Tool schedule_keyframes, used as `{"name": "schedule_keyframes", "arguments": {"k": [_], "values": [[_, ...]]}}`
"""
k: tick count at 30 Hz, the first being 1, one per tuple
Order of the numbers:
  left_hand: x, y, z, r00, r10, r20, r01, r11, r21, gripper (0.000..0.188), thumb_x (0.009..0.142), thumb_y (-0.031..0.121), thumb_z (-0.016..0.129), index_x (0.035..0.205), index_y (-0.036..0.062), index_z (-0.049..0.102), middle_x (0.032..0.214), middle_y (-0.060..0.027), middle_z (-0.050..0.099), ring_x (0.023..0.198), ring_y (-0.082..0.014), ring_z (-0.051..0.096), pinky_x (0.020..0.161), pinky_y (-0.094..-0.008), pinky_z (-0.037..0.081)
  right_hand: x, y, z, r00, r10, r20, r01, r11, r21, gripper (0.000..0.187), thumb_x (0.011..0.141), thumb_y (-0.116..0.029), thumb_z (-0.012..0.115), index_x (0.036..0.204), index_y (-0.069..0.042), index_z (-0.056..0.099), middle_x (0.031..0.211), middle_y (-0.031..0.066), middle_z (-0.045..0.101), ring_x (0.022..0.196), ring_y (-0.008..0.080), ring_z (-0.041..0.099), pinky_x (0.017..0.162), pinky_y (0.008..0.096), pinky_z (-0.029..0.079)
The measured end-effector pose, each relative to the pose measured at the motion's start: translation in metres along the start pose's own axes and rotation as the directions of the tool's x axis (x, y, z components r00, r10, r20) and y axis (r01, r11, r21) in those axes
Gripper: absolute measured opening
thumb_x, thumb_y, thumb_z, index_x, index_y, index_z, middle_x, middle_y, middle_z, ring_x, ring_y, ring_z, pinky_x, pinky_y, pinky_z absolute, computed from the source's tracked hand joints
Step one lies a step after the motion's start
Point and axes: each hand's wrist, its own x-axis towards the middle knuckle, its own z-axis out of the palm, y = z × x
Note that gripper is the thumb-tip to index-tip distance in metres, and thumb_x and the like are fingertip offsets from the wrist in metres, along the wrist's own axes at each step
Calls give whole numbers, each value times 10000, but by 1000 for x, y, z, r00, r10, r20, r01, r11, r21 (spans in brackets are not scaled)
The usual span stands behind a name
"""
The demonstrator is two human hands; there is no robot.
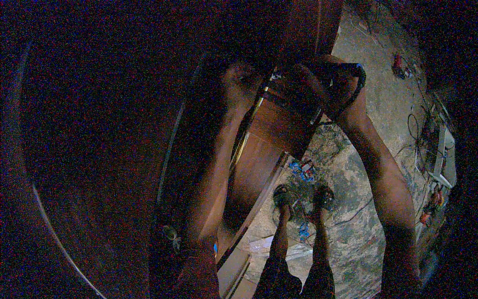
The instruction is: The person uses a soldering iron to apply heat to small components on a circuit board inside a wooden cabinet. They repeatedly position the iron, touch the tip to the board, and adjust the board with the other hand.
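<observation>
My left hand point(243, 82) reaches into the dark beside a brown wooden furniture piece point(279, 124), and shadow hides its fingers. A narrow bright metal strip point(242, 145), perhaps a drawer slide, runs along the wood below that hand. On the far side of the wood, my right hand point(343, 82) is bent around a dark object whose shape is lost in shadow. A black cable or strap point(362, 84) curves past the right wrist. Next to the hands stands an upright reddish-brown wooden panel point(311, 30).
Both my feet point(323, 194) stand on a stained concrete floor point(358, 164). Small blue and red items point(303, 169) lie near them. To the right are loose cables point(413, 124), a pale metal frame point(443, 154) and a red object point(398, 66). A large dark surface point(89, 174) fills the left.
</observation>
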Motion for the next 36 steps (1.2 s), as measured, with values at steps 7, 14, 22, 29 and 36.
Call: {"name": "schedule_keyframes", "arguments": {"k": [7, 14, 22, 29, 36], "values": [[0, 7, 0, 1000, 10, 10, -10, 999, -43, 305, 684, -96, 703, 911, 56, 567, 880, -45, 605, 819, -171, 578, 748, -310, 516, -1, 1, 1, 1000, 0, -13, 1, 999, 53, 256, 853, -185, 696, 1044, -19, 654, 972, 133, 697, 889, 216, 676, 779, 323, 528], [10, -17, -2, 949, -241, 204, 298, 465, -834, 74, 819, 65, 616, 878, 77, 573, 867, -37, 582, 847, -183, 568, 760, -335, 519, -3, 3, 4, 999, 13, -29, -13, 1000, 5, 266, 855, -184, 695, 1056, -15, 645, 975, 135, 696, 886, 218, 676, 778, 319, 528], [1, -4, -8, 998, -59, -8, 55, 967, -247, 156, 796, 62, 669, 927, 70, 584, 903, -44, 599, 868, -188, 575, 777, -344, 511, -4, 8, 4, 1000, 12, -19, -11, 1000, 22, 254, 848, -181, 696, 1033, -15, 645, 932, 131, 694, 794, 196, 662, 697, 312, 522], [-4, 26, -9, 980, 195, -40, -193, 980, 48, 229, 738, 11, 721, 924, 65, 599, 879, -41, 622, 825, -181, 591, 769, -340, 510, -5, 8, 1, 993, -98, -73, 94, 994, -57, 235, 845, -181, 701, 1011, -22, 652, 893, 104, 696, 737, 165, 648, 629, 295, 513], [2, 21, -6, 997, 58, -52, -68, 977, -201, 200, 692, 13, 750, 828, 64, 612, 813, -39, 633, 775, -170, 589, 724, -326, 499, -2, 5, 0, 999, -39, -20, 37, 996, -77, 230, 842, -188, 701, 1001, -28, 655, 880, 94, 695, 723, 165, 643, 616, 292, 510]]}}
